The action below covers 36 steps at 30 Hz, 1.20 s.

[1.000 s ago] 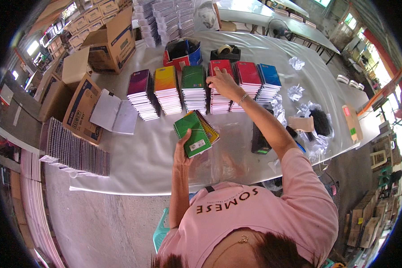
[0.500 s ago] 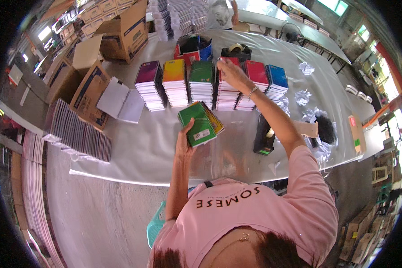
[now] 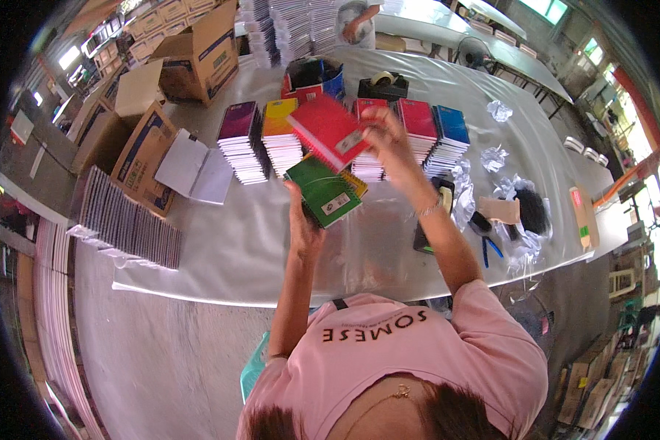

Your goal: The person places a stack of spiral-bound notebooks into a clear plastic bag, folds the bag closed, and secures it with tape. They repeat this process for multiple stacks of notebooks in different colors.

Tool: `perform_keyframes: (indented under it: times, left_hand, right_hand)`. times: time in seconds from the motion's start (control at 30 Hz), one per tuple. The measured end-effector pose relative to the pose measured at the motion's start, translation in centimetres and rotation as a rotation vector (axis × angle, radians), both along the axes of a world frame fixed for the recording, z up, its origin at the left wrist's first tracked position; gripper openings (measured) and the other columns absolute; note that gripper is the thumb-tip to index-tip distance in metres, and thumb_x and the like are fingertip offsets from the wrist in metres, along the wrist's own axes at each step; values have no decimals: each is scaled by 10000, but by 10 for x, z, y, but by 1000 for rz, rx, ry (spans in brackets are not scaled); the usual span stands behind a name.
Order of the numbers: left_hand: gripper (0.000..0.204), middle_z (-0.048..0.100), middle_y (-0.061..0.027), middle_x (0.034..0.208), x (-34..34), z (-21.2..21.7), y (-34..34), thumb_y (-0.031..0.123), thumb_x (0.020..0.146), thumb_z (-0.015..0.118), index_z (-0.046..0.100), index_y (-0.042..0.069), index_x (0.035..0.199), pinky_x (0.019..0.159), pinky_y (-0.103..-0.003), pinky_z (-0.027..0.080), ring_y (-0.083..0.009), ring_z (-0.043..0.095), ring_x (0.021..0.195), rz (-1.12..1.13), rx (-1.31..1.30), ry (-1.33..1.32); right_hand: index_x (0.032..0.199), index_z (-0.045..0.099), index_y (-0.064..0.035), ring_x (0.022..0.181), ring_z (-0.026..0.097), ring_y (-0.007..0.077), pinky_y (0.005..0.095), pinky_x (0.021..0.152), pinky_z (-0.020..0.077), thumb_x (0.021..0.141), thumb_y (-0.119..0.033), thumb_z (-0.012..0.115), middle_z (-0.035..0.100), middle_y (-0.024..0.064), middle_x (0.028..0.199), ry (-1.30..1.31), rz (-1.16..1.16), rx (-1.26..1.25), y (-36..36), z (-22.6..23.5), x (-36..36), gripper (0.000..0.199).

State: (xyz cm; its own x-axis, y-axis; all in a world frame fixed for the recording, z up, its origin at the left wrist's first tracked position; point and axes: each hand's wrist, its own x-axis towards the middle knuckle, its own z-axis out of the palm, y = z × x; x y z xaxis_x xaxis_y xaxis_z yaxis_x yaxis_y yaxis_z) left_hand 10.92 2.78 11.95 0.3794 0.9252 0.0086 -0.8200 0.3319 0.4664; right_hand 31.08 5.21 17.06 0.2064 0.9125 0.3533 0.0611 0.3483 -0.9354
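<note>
My left hand point(image 3: 303, 226) grips a small green spiral notebook point(image 3: 319, 191) with a yellow notebook point(image 3: 358, 185) fanned out beneath it. Pinched by its edge in my right hand point(image 3: 391, 143) is a red spiral notebook point(image 3: 328, 132), held tilted just above the green one. Behind them runs a row of notebook stacks: a purple stack point(image 3: 240, 121), a yellow stack point(image 3: 280, 121), a red stack point(image 3: 372, 165), a pinkish-red stack point(image 3: 418, 121) and a blue stack point(image 3: 451, 126). The raised red notebook hides the green stack.
Open cardboard cartons point(image 3: 202, 62) and a long row of notebooks point(image 3: 128, 224) occupy the left. A black tape dispenser point(image 3: 383, 86) stands behind the stacks. Crumpled paper point(image 3: 494, 158) and blue-handled pliers point(image 3: 491, 251) lie to the right. Another person point(image 3: 356, 26) is beyond the table.
My right hand has lifted the red notebook off its stack and brought it toward my left hand. The green and yellow notebooks have shifted slightly up and left.
</note>
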Motion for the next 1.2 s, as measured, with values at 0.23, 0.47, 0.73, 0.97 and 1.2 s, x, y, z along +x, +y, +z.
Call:
perform_keyframes:
  times: [0.23, 0.47, 0.73, 0.97, 1.2]
  left_hand:
    - [469, 641, -88, 1117, -8, 2, 3, 302, 892, 680, 521, 43, 1247, 850, -362, 560, -209, 656, 975, 77, -56, 218]
    - [532, 640, -87, 1096, -4, -15, 5, 355, 851, 723, 531, 48, 1240, 834, -333, 557, -192, 654, 940, -9, -27, 344]
    - [714, 584, -115, 1224, 14, -19, 0, 562, 885, 608, 450, 34, 1338, 913, -371, 526, -220, 608, 1080, -78, -4, 280]
    - [703, 572, -115, 1280, 45, -18, -11, 539, 913, 576, 422, 16, 1358, 944, -384, 515, -234, 602, 1120, 2, -5, 76]
    - [434, 628, -113, 1178, 54, -13, -12, 204, 896, 657, 504, 26, 1262, 920, -371, 528, -236, 634, 1047, -65, -68, 166]
  right_hand:
    - [1252, 497, -92, 1185, 503, 304, 452, 995, 394, 851, -76, 602, 556, 198, 1199, -816, -444, 209, 15, -32, 34, 414]
    - [1283, 557, -96, 1243, 497, 343, 459, 1015, 406, 791, 46, 547, 572, 197, 1277, -1186, -682, -112, 22, -75, 139, 513]
    - [1134, 664, -43, 938, 673, 306, 335, 808, 526, 854, -4, 633, 693, 121, 1060, -855, -727, 89, -15, -42, 132, 284]
    - [1301, 461, -87, 991, 569, 134, 267, 821, 475, 896, -210, 683, 583, 66, 1172, 24, -228, -148, -83, 4, 25, 478]
    - [1161, 569, -106, 1016, 578, 278, 406, 871, 434, 875, -445, 650, 641, 138, 1005, -638, -619, 34, -36, -58, 148, 451]
